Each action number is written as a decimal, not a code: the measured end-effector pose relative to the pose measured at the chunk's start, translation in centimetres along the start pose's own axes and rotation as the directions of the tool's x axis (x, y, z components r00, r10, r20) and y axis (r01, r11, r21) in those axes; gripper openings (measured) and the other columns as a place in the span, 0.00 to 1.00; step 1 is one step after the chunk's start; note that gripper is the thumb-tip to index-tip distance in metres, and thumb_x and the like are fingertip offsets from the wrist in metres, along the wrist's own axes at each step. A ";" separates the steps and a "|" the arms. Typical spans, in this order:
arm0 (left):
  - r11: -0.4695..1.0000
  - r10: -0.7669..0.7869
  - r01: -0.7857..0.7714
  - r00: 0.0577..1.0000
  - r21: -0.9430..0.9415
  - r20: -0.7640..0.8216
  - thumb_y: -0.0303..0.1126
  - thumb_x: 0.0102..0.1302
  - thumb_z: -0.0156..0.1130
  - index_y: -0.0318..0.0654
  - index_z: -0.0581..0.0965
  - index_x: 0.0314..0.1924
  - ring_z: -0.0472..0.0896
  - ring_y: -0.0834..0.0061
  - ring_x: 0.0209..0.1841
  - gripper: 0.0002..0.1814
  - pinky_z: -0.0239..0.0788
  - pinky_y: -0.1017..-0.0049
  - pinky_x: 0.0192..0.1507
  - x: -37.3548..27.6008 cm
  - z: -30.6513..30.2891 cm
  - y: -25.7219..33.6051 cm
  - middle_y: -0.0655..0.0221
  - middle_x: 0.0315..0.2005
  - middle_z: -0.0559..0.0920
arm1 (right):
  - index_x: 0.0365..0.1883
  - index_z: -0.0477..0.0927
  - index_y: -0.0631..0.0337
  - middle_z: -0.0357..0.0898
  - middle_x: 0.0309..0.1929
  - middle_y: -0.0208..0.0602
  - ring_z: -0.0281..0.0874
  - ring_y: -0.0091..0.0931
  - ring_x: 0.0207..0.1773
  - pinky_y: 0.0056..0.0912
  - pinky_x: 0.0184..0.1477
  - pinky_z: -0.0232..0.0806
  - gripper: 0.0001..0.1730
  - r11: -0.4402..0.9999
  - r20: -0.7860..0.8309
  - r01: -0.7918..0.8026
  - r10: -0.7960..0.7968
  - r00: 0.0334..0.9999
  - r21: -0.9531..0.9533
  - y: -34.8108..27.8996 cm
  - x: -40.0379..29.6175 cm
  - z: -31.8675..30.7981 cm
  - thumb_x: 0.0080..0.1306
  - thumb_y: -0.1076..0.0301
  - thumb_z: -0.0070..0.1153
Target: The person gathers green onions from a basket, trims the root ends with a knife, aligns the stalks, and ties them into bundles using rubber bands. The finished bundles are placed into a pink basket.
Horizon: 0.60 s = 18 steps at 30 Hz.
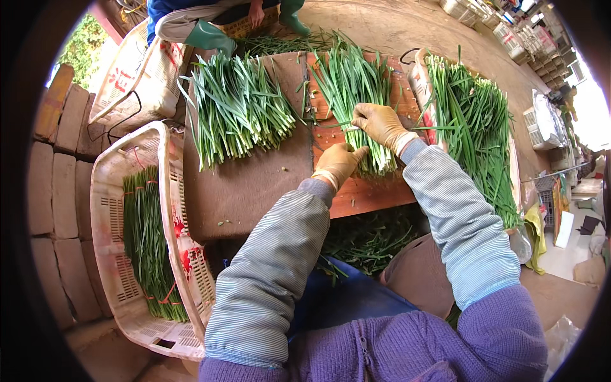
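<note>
A bundle of garlic chives point(352, 83) lies on the orange-red board point(353, 196), leaf tips away from me and pale cut stems towards me. My gloved right hand point(383, 125) rests across its stems, thumb and fingertips pinched at the left side. There a loose leaf point(334, 125) runs crosswise, and a pale strip shows by the fingers. My gloved left hand point(338, 164) grips the lower left of the stems; its thumb points right and its fingertips are partly hidden. To the left, a wide pile of chives point(243, 107) lies on a brown mat point(253, 191).
A plastic crate point(164, 229) at left holds tied chives point(155, 243). At right, another crate point(514, 167) is heaped with loose chives point(472, 124). Trimmings point(367, 238) lie below the board. A person in green boots point(210, 37) sits opposite. Bricks point(67, 200) are stacked at far left.
</note>
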<state>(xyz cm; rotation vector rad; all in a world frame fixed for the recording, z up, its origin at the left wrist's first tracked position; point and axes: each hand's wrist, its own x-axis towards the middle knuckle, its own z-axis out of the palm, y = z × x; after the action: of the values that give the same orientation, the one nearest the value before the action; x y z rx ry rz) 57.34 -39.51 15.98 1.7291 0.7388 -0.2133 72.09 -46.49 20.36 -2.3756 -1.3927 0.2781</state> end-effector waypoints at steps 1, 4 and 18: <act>1.000 0.008 -0.008 1.000 0.005 -0.014 0.57 0.65 0.59 0.35 0.82 0.43 0.84 0.64 0.39 0.28 0.71 0.67 0.47 0.2 0.4 -0.1 0.60 0.33 0.86 | 0.32 0.80 0.56 0.81 0.30 0.40 0.79 0.41 0.37 0.41 0.40 0.69 0.13 1.000 -0.026 -0.019 0.020 0.999 0.014 0.4 -0.1 0.4 0.64 0.56 0.59; 1.000 0.023 -0.023 0.999 0.009 -0.044 0.56 0.63 0.61 0.37 0.83 0.44 0.84 0.63 0.43 0.27 0.71 0.67 0.48 0.9 1.3 -0.3 0.60 0.36 0.86 | 0.33 0.79 0.59 0.82 0.31 0.39 0.80 0.37 0.36 0.38 0.40 0.70 0.10 0.982 -0.101 -0.100 0.117 0.988 0.161 1.4 0.4 1.6 0.65 0.61 0.59; 0.991 0.080 -0.061 0.983 0.117 -0.166 0.52 0.65 0.63 0.31 0.81 0.43 0.82 0.72 0.31 0.26 0.71 0.72 0.39 0.2 1.1 -0.4 0.63 0.29 0.85 | 0.35 0.85 0.58 0.81 0.29 0.25 0.74 0.15 0.31 0.17 0.33 0.67 0.13 0.593 0.504 -0.257 -0.295 0.812 0.763 -3.0 -0.9 -6.4 0.69 0.57 0.58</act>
<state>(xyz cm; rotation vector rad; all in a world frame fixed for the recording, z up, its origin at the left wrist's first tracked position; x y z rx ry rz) 57.51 -40.40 15.23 1.8942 0.8003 -0.0588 71.48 -47.31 27.42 -1.4961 -1.1114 1.4312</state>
